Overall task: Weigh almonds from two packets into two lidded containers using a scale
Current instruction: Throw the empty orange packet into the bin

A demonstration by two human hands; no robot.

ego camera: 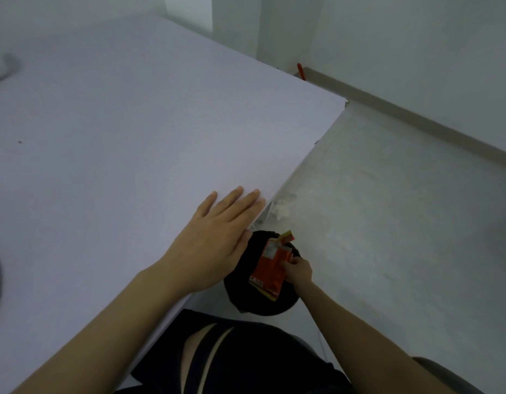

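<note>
Lap in dark cloth nearest; both hands at table's right edge, packet over bin.
Left hand laid flat on table at its right edge, fingers straight and close together, tips reaching edge. Right hand below and outside table edge, fingers curled, pinching right side of orange packet. Packet crumpled, held upright just above black round bin on floor beside table's right edge. White crumpled scrap on floor beyond bin, close under table edge.
</note>
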